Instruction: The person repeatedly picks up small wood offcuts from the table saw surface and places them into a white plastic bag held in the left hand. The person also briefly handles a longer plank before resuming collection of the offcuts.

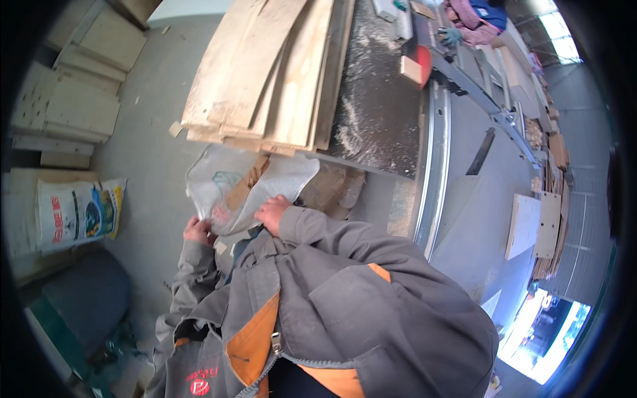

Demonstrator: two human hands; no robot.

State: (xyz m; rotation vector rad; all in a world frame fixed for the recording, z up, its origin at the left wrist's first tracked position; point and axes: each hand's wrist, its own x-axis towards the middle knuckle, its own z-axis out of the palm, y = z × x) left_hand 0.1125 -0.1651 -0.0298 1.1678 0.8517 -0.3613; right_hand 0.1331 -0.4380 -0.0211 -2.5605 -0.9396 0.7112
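Observation:
A white woven sack [286, 176] hangs with its mouth spread below the front edge of a stack of boards. My left hand [198, 230] is closed on the sack's near left rim. On the right side of the rim, my right hand [272, 213] grips the sack with curled fingers. Inside the mouth a brown wooden offcut [248, 182] shows; the rest of the contents is hidden. Just beyond the sack, long pale wooden boards [245, 66] lie stacked on the saw table [378, 113].
A metal rail [434, 159] runs along the table's right side, with a red guard [423, 65] farther up. Another person's gloved hand [451, 36] is at the far right. A printed full sack [79, 211] leans on boards at left. Panels [524, 225] stand at right.

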